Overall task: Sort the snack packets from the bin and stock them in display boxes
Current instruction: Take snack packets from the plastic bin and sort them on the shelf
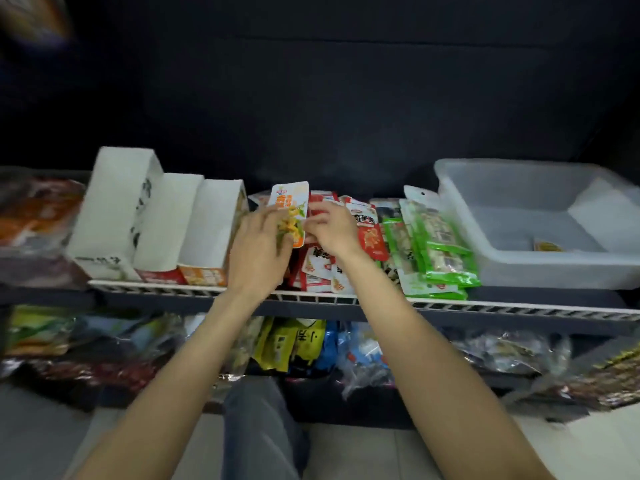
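Both hands, left hand (258,251) and right hand (330,227), pinch an upright white-and-orange plastic snack packet (290,209) mid-frame, seemingly squaring it for the white cardboard display boxes (207,230) at left.

The held packet (289,211) is white and orange with yellow-green food printed on it. Red-and-white packets (369,233) lie beside green-edged ones (433,251). The boxes (162,216) are white, the bin (540,220) translucent grey.

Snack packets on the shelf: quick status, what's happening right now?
Left hand and right hand both hold the orange-white packet. Clear bin nearly empty. Red packets piled behind; nothing blocking.
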